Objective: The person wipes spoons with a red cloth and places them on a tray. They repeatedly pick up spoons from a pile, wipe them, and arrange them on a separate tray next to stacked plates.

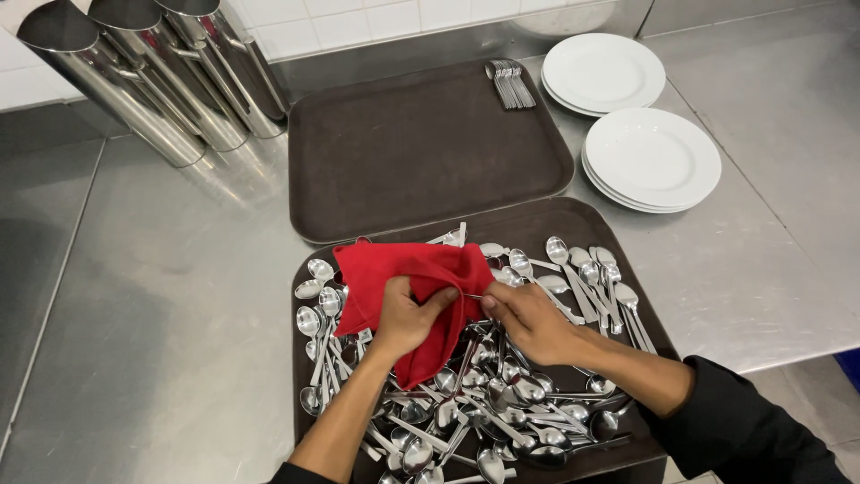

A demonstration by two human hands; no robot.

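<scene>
My left hand (pixel 408 314) grips a red cloth (pixel 403 273) over a brown tray (pixel 537 220) heaped with several loose steel spoons (pixel 502 403). One spoon's handle (pixel 473 296) runs into the cloth's folds; my right hand (pixel 528 318) pinches its free end just right of the cloth. Its bowl is hidden inside the cloth. Both hands hover above the pile at the tray's middle.
A second brown tray (pixel 412 143) lies behind, holding a small neat bunch of spoons (pixel 511 82) at its far right corner. Two stacks of white plates (pixel 652 157) (pixel 603 70) sit at the right. Steel cylinders (pixel 161 72) lean at the back left. The steel counter's edge (pixel 770 358) runs at right.
</scene>
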